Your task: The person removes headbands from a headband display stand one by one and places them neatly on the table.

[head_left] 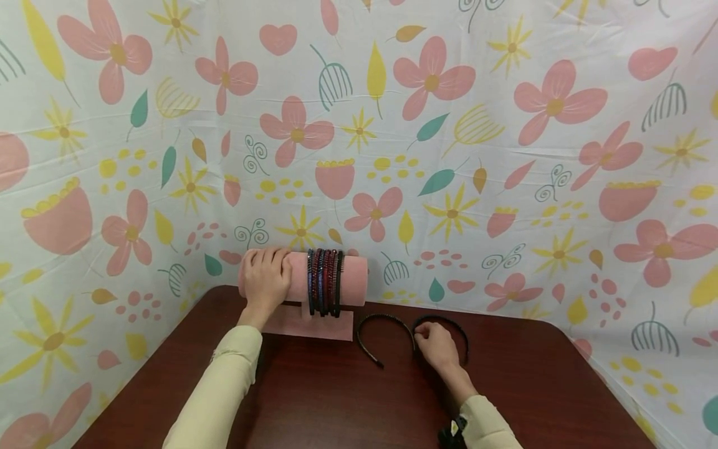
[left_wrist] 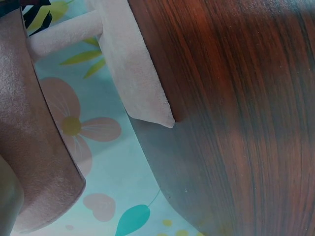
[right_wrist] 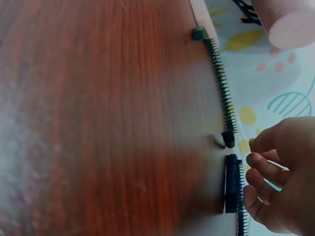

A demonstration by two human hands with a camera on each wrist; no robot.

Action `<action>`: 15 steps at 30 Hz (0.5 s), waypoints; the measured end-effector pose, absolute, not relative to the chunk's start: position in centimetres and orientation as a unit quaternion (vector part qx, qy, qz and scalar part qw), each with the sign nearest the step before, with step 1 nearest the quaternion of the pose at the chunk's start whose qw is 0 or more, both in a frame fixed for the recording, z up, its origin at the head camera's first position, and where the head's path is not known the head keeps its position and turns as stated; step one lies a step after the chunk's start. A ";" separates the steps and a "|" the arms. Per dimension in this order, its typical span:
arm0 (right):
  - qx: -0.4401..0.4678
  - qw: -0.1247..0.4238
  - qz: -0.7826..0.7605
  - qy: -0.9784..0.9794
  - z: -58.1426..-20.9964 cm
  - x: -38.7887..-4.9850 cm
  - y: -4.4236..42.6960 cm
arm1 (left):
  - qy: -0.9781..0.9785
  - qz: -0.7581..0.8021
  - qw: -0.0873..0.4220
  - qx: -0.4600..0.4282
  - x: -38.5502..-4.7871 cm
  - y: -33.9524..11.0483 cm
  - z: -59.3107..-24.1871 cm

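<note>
A pink plush headband stand (head_left: 354,280) has a horizontal roller above a flat base (head_left: 331,326). Several sparkling headbands (head_left: 321,284) in blue, red and black hang round the roller's middle. My left hand (head_left: 267,280) grips the roller's left end from above, fingers bent over it. On the table, right of the stand, lie a thin toothed headband (head_left: 387,316) and a dark headband (head_left: 449,320). Over the dark headband's left end hovers my right hand (head_left: 437,346); in the right wrist view its loosely bent fingers (right_wrist: 266,169) hold nothing and sit just beside that headband.
The dark reddish wooden table (head_left: 348,399) has rounded back corners. A white curtain (head_left: 359,81) with pink, yellow and green flower prints stands close behind and along both sides. Near my right sleeve is a small black object (head_left: 452,433).
</note>
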State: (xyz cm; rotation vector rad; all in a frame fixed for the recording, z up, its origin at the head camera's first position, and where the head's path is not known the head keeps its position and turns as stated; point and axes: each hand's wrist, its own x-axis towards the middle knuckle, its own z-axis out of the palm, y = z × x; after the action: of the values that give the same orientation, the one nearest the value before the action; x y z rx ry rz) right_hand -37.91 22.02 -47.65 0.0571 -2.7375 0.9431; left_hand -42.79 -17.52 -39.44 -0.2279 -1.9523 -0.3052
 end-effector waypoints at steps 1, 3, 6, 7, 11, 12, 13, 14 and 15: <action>0.021 0.122 0.327 -0.937 -47.5 -37.8 21.9 | -0.824 -0.128 0.544 -0.095 -42.8 -17.5 -39.4; 0.024 0.125 0.332 -0.935 -47.3 -37.6 21.6 | -0.824 -0.127 0.543 -0.095 -42.8 -17.5 -39.4; 0.034 0.133 0.339 -0.931 -46.8 -37.3 21.2 | -0.825 -0.129 0.542 -0.095 -42.8 -17.5 -39.5; 0.037 0.135 0.341 -0.930 -46.6 -37.2 21.1 | -0.825 -0.130 0.542 -0.094 -42.8 -17.5 -39.5; 0.045 0.144 0.343 -0.927 -46.0 -36.8 20.6 | -0.825 -0.133 0.542 -0.093 -42.8 -17.5 -39.5; 0.045 0.147 0.346 -0.925 -45.9 -36.8 20.5 | -0.824 -0.132 0.543 -0.093 -42.9 -17.5 -39.5; 0.046 0.150 0.347 -0.925 -45.9 -36.7 20.5 | -0.824 -0.132 0.543 -0.092 -42.9 -17.5 -39.5; 0.049 0.154 0.348 -0.923 -45.9 -36.6 20.4 | -0.824 -0.132 0.543 -0.092 -42.9 -17.5 -39.5; 0.051 0.158 0.350 -0.922 -45.9 -36.6 20.3 | -0.824 -0.133 0.543 -0.092 -42.9 -17.5 -39.6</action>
State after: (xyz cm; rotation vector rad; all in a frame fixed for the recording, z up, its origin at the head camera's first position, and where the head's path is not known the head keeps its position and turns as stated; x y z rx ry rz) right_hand -36.56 20.30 -45.95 0.1464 -2.6379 1.0001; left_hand -42.89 -17.52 -39.56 -0.2193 -1.9572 -0.3160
